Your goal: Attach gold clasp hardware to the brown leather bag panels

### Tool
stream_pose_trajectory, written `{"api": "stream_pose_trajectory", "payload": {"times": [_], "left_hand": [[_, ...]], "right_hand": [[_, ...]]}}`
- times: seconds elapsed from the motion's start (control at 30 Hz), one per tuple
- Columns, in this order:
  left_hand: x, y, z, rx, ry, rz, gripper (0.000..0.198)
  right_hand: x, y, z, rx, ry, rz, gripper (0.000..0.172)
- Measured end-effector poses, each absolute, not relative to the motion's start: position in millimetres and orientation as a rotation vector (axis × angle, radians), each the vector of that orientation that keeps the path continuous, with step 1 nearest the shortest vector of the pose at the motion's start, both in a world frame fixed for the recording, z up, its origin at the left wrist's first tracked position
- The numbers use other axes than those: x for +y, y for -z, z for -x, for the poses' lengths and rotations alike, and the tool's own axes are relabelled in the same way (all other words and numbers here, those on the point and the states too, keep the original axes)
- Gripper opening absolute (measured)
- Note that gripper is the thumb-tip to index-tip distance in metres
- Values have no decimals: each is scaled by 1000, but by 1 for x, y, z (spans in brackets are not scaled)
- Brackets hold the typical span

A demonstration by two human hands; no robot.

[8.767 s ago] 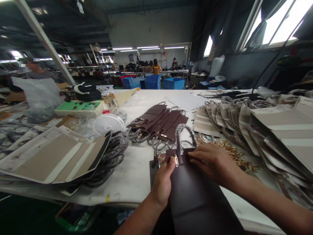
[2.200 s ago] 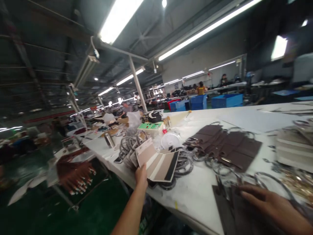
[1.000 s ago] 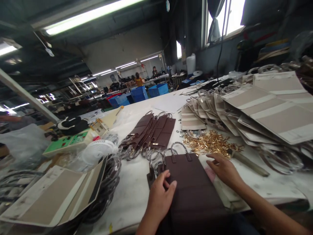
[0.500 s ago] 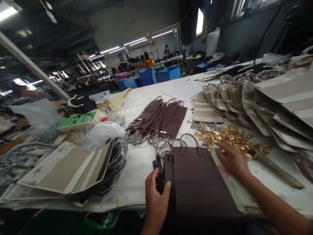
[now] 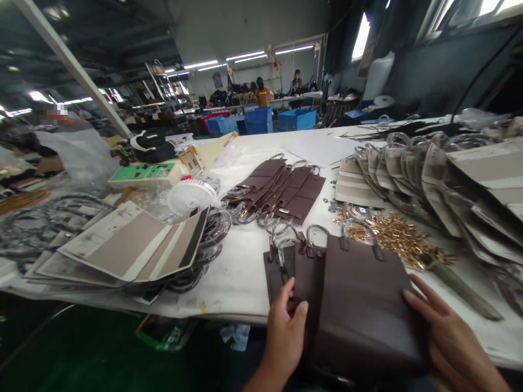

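A stack of dark brown leather bag panels [image 5: 359,294] with plastic-wrapped ring handles lies at the near edge of the white table [image 5: 245,267]. My left hand [image 5: 286,326] grips the stack's left side, thumb on top and fingers curled at the edge. At the stack's right edge, my right hand [image 5: 445,332] holds the top panel, fingers spread along it. A pile of small gold metal fittings [image 5: 396,234] lies just beyond the panels, with a grey-handled tool [image 5: 457,283] to its right.
More brown panels [image 5: 281,190] fan out mid-table. Beige panels with ring handles [image 5: 433,174] fill the right side; beige and black ones [image 5: 131,250] lie left over coiled handles. A white fan [image 5: 190,196] and green device [image 5: 143,173] sit behind. People work at far tables.
My right hand has come back from the gold fittings to the right edge of the brown stack. The top panel now lies shifted right and tilted. My left hand stays on the stack's left side.
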State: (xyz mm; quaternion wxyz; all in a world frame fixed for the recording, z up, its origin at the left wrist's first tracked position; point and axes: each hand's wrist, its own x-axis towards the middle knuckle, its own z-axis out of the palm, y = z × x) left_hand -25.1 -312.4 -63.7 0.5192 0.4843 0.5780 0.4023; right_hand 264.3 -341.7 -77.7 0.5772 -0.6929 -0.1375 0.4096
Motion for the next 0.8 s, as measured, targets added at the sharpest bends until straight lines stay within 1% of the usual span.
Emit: {"api": "stream_pose_trajectory", "payload": {"times": [0.13,0.3,0.47,0.57,0.67,0.73,0.8], "left_hand": [[-305,68,29,1204,-990,-980,65],[-302,68,31,1025,-996,-893,58],[-300,71,33,1029,-983,-866,55],[-298,72,32,1041,-1008,-930,47],[-304,66,32,1157,-1088,-1011,40],[-312,57,35,1234,-1133,-1164,41],[-320,43,39,1201,-1125,-1444,49]], "right_hand": [[-359,78,-284,-167,-1047,1510,89],[-355,76,-273,-246,-1048,1478,77],[-349,76,-269,-293,-1109,1455,78],[-349,76,-275,-325,-1101,1480,77],[-349,69,-280,-314,-1082,1507,73],[-349,55,-281,-294,-1059,1509,68],[-349,35,-279,-304,-1018,1488,62]]}}
